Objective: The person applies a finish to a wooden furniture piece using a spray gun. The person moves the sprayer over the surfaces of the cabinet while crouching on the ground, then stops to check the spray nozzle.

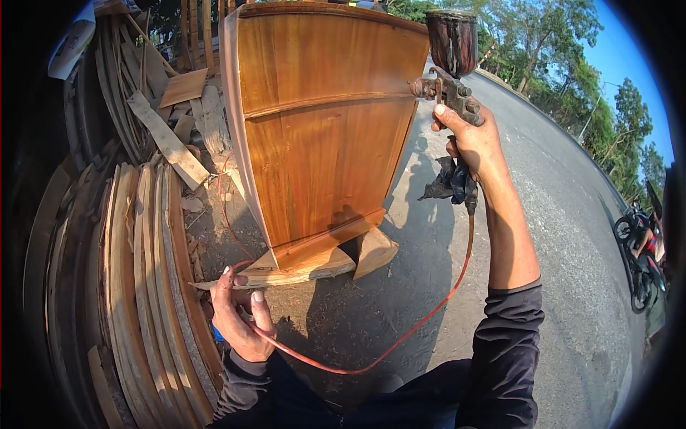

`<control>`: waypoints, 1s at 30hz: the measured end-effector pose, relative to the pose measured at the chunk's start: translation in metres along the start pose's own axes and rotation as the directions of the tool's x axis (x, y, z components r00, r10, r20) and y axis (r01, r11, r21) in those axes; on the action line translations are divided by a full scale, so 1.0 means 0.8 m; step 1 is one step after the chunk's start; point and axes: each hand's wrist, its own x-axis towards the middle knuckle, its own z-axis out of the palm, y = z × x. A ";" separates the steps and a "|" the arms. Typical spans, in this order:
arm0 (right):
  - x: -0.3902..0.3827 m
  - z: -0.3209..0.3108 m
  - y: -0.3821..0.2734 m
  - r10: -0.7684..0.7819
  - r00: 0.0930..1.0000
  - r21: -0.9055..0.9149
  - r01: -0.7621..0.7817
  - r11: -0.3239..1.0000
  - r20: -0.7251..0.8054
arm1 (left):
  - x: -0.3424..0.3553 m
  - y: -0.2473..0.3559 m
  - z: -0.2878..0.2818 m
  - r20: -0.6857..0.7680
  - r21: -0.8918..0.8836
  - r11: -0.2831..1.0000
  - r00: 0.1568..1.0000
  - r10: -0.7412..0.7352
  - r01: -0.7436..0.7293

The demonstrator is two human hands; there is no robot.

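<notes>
My right hand [471, 136] is wrapped round a spray gun [451, 96], raised at the right edge of a wooden cabinet. A dark, stained paint cup [453, 44] sits on top of the gun, and its nozzle points left toward the wood. Black plastic or rag [446, 179] hangs at the handle's base. From there a red air hose [418, 327] loops down to my left hand [241, 314], which holds it loosely with thumb and fingers curled. The cabinet [321, 143] stands upright, its panelled, glossy orange-brown side facing me.
Wood offcuts [307, 269] lie under the cabinet's base. Long boards [146, 272] are stacked at the left, with loose planks [168, 139] behind them. A paved road [550, 214] runs along the right, where a motorcycle [638, 261] and a person are. The hose continues behind the cabinet's left side.
</notes>
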 end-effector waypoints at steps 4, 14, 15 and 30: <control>0.011 -0.028 0.015 0.012 0.996 -0.136 -0.024 0.990 -0.094 | -0.003 -0.007 -0.003 0.009 -0.003 1.000 1.000 -0.003 0.003; 0.053 -0.072 0.051 -0.314 0.910 -0.615 0.088 0.784 -0.270 | -0.003 0.003 0.003 0.025 -0.026 0.999 0.999 -0.027 0.028; 0.052 -0.069 0.046 -0.314 0.911 -0.613 0.090 0.785 -0.269 | -0.002 0.003 0.003 0.025 -0.014 1.000 1.000 -0.005 0.005; -0.025 0.042 -0.066 -0.057 0.992 0.197 0.033 0.980 0.115 | 0.003 0.011 0.001 0.040 0.031 0.998 0.998 0.046 -0.048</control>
